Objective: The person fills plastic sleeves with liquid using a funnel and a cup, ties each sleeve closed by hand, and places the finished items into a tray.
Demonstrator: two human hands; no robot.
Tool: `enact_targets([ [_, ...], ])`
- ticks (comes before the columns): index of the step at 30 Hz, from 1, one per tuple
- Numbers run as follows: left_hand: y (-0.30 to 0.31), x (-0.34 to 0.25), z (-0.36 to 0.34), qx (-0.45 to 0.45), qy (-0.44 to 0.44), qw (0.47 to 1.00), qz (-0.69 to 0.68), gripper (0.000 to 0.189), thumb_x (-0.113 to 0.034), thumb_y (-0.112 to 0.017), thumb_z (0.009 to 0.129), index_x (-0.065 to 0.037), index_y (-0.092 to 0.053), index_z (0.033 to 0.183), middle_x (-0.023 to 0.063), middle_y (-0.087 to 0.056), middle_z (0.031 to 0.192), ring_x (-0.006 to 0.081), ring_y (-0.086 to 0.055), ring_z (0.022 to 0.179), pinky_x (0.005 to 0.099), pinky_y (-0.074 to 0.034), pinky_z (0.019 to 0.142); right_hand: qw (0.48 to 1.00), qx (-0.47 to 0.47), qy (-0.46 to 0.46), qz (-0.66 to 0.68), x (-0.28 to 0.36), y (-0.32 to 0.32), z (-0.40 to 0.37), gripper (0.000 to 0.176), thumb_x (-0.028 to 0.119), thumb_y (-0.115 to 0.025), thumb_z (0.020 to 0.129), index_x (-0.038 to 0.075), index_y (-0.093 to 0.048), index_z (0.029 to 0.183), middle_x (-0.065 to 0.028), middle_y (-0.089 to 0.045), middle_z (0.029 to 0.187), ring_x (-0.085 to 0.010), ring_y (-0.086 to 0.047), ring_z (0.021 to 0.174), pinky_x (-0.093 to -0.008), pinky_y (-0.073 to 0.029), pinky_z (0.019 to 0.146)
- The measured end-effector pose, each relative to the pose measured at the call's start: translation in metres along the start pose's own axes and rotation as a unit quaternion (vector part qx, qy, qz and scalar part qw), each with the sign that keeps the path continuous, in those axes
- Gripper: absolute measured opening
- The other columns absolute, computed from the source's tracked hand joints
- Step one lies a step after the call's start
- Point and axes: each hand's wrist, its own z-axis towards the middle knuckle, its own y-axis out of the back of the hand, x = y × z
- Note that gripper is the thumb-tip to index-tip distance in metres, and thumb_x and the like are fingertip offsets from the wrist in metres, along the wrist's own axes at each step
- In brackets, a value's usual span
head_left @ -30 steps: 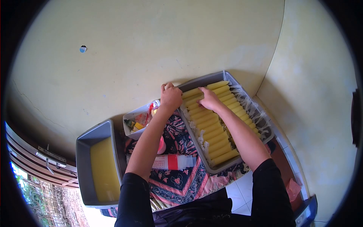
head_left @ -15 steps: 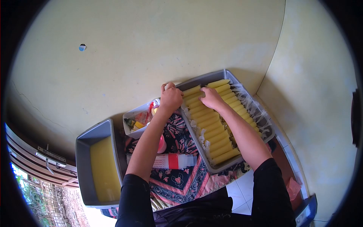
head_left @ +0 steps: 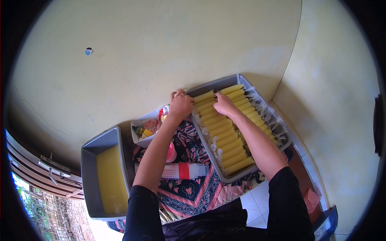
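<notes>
A grey tray (head_left: 220, 176) holds two rows of plastic tubes filled with something yellow, their clear ends tied. At its far left corner, my left hand (head_left: 181, 105) is closed, with bent fingers, at the outer end of the farthest yellow-filled tube (head_left: 204, 97) of the left row. What lies inside its grip is mostly hidden. My right hand (head_left: 225, 105) rests over the gap between the rows, index finger stretched towards that tube's inner end and its other fingers partly hidden underneath. Beside it lies the farthest tube of the right row (head_left: 232, 89).
A deep grey tub (head_left: 86, 188) with yellow liquid (head_left: 110, 180) stands at the left. Between tub and tray are a small white bin (head_left: 138, 121) of mixed items, a pink object (head_left: 172, 153) and a plastic packet (head_left: 185, 171) on patterned cloth (head_left: 189, 190). Walls (head_left: 161, 48) rise behind and right.
My right hand has shifted very slightly, its index finger now straighter near the tube's inner end. My left hand has moved slightly down and left. The tubes look unmoved.
</notes>
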Motion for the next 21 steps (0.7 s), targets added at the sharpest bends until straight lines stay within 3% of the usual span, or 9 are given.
enact_targets([
  [7,0.004,-0.001,-0.001,0.012,0.007,1.0,-0.01,0.024,-0.017,-0.053,0.078,-0.019,-0.076,0.085,0.004,-0.07,0.095,0.0192,-0.05,0.114,0.0453,-0.027,0.105,0.999,0.038,-0.019,-0.011,0.01,0.011,-0.007,0.06,0.001,-0.049,0.079,-0.007,-0.035,0.136,-0.0214,-0.067,0.085,-0.0233,-0.065,0.057,-0.0344,-0.053,0.051],
  [10,0.01,-0.003,-0.005,0.013,0.015,0.999,-0.027,0.024,-0.019,-0.052,0.081,-0.018,-0.076,0.088,0.0044,-0.07,0.096,0.0204,-0.052,0.112,0.0452,-0.029,0.105,0.999,-0.002,-0.017,-0.029,0.008,0.012,-0.007,0.054,0.0,-0.05,0.079,-0.006,-0.042,0.132,-0.0219,-0.067,0.085,-0.0229,-0.064,0.054,-0.0339,-0.052,0.05],
  [12,0.017,-0.002,-0.01,0.008,0.014,0.998,-0.054,0.024,-0.021,-0.053,0.083,-0.016,-0.075,0.092,0.0055,-0.07,0.095,0.0223,-0.054,0.111,0.0451,-0.03,0.104,0.992,-0.058,0.06,-0.098,0.0,0.009,-0.002,0.043,0.004,-0.055,0.08,-0.005,-0.053,0.122,-0.0221,-0.067,0.086,-0.0287,-0.066,0.064,-0.0379,-0.054,0.059],
  [16,0.04,0.003,-0.023,0.001,0.022,0.996,-0.086,0.021,-0.022,-0.058,0.082,-0.015,-0.074,0.094,0.0076,-0.07,0.094,0.0242,-0.057,0.108,0.0448,-0.033,0.102,0.964,-0.136,0.154,-0.166,0.005,0.003,-0.008,0.033,0.009,-0.061,0.08,-0.003,-0.06,0.11,-0.0219,-0.067,0.092,-0.0355,-0.066,0.081,-0.042,-0.052,0.073],
  [18,0.055,0.003,-0.032,-0.003,0.009,0.993,-0.121,0.019,-0.02,-0.062,0.08,-0.013,-0.074,0.093,0.0108,-0.071,0.089,0.0284,-0.063,0.093,0.0421,-0.043,0.093,0.959,-0.131,0.163,-0.189,0.015,0.005,-0.017,0.029,0.014,-0.064,0.08,-0.001,-0.062,0.105,-0.0198,-0.066,0.097,-0.038,-0.061,0.095,-0.0441,-0.049,0.084],
  [19,0.063,0.0,-0.034,-0.003,0.014,0.993,-0.119,0.019,-0.02,-0.062,0.08,-0.013,-0.074,0.093,0.0108,-0.071,0.089,0.0284,-0.063,0.093,0.0421,-0.043,0.093,0.96,-0.128,0.166,-0.188,0.02,0.005,-0.02,0.029,0.014,-0.064,0.08,-0.001,-0.062,0.105,-0.0198,-0.066,0.097,-0.038,-0.061,0.095,-0.0441,-0.049,0.084],
  [21,0.082,-0.005,-0.037,0.018,0.075,0.981,-0.18,0.018,-0.02,-0.064,0.08,-0.011,-0.074,0.091,0.0132,-0.07,0.086,0.0322,-0.066,0.079,0.0397,-0.051,0.081,0.953,-0.132,0.198,-0.187,0.029,0.004,-0.026,0.022,0.012,-0.062,0.08,0.0,-0.063,0.099,-0.0187,-0.065,0.1,-0.036,-0.06,0.096,-0.0445,-0.049,0.083],
])
